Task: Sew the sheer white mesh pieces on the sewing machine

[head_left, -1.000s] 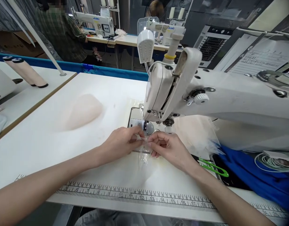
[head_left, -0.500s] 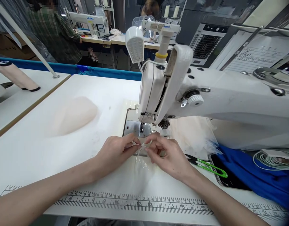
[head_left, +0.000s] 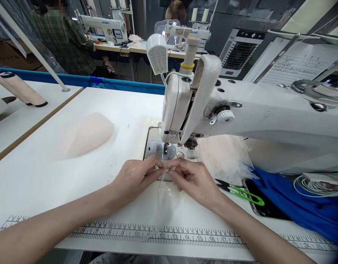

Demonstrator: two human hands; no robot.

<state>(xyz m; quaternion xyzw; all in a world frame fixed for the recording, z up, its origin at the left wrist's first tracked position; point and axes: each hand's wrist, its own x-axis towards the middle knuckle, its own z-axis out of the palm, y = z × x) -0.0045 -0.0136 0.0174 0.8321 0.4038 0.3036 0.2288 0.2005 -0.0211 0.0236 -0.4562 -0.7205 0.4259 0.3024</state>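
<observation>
Between my two hands is a piece of thin sheer fabric [head_left: 162, 194], nearly see-through, hanging down over the table's front. My left hand [head_left: 140, 174] pinches its upper edge between thumb and forefinger. Fingertip to fingertip with it, my right hand [head_left: 191, 178] pinches the same edge; its other fingers are curled under. Both hands are just in front of the needle plate [head_left: 157, 149] of a white sewing machine [head_left: 177, 106]. How the fabric edge is folded is hidden by the fingers.
Left lies a pale sheer fabric piece [head_left: 94, 134]; a stack of similar pieces [head_left: 224, 156] sits under the machine arm. Green-handled snips [head_left: 247, 194], a phone [head_left: 270, 211] and blue cloth [head_left: 298, 216] lie right. A printed ruler [head_left: 185, 236] runs along the front edge. A person [head_left: 62, 40] works behind.
My fingertips have come closer together on the sheer fabric, my right hand shifting slightly left. The view has moved a little; the other things lie as before.
</observation>
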